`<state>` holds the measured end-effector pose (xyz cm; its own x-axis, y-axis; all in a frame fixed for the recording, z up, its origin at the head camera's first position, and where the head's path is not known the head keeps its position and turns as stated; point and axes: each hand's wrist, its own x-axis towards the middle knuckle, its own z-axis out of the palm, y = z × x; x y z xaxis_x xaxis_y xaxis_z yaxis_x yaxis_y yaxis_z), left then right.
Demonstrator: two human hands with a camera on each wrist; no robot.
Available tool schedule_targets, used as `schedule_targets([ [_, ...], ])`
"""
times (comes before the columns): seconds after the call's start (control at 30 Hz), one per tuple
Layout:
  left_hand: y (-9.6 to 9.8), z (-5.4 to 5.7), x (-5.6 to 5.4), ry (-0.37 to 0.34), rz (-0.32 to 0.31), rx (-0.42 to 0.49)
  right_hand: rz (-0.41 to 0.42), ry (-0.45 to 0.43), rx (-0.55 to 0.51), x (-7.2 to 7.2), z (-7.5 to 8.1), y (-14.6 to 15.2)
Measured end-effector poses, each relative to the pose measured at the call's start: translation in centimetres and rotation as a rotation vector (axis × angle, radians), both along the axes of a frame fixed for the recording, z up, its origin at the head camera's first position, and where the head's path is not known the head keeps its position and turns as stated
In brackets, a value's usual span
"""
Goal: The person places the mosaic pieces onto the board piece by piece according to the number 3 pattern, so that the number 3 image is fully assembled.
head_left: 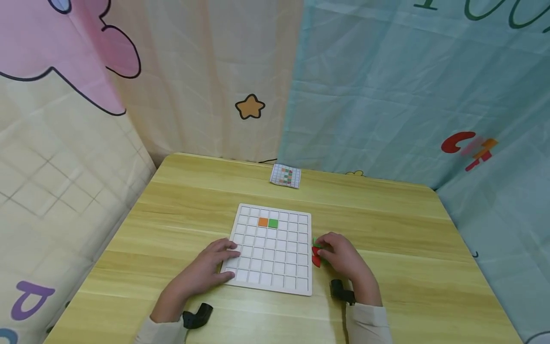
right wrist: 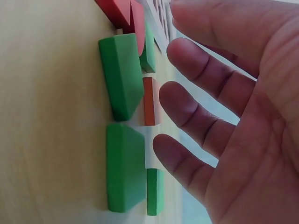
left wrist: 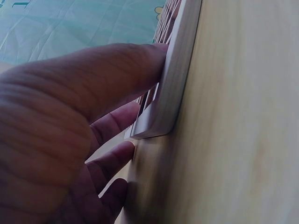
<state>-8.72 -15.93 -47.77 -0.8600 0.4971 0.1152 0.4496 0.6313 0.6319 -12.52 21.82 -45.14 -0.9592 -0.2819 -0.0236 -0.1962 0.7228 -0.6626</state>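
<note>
A white grid board (head_left: 275, 278) lies on the table with an orange square tile (head_left: 263, 222) and a green square tile (head_left: 272, 223) side by side in its upper part. My left hand (head_left: 207, 267) rests on the board's left edge, thumb and fingertips on the rim and fingers extended. Just off the right edge is my right hand (head_left: 343, 255), over loose red pieces (head_left: 316, 261). In the right wrist view its fingers are loosely bent, nothing visibly gripped. Beside them lie green blocks (right wrist: 125, 168), an orange block (right wrist: 148, 101) and a red piece (right wrist: 114, 11). My right hand hides some pieces in the head view.
A small card (head_left: 285, 176) with a coloured grid pattern lies near the table's back edge. The wooden table (head_left: 408, 248) meets printed curtains (head_left: 365, 95) behind and at the sides. Each wrist wears a black device (head_left: 197, 316).
</note>
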Motion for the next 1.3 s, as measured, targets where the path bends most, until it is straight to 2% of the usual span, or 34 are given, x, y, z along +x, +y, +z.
schedule_targets([
  [0.23,0.04,-0.16,0.02,0.014,-0.004,0.002,0.018,-0.006,-0.008,-0.05,-0.09,-0.04],
  [0.4,0.02,0.00,0.04,0.009,0.000,-0.009,0.035,0.014,0.031,-0.16,-0.31,-0.18],
  [0.7,0.03,0.12,-0.02,-0.017,0.007,-0.013,0.000,0.037,0.095,-0.30,-0.36,-0.27],
  [0.87,0.07,0.11,0.04,-0.030,0.013,-0.014,-0.003,0.058,0.081,-0.24,-0.54,-0.21],
  [1.03,0.06,-0.01,0.10,0.008,0.008,-0.015,-0.007,0.062,0.073,-0.22,-0.63,-0.11],
  [1.1,0.05,-0.05,0.07,0.019,0.003,-0.015,-0.013,0.049,0.060,-0.22,-0.57,-0.14],
  [1.3,0.08,0.10,-0.05,-0.010,0.006,-0.017,-0.010,0.012,0.028,-0.13,-0.45,-0.23],
])
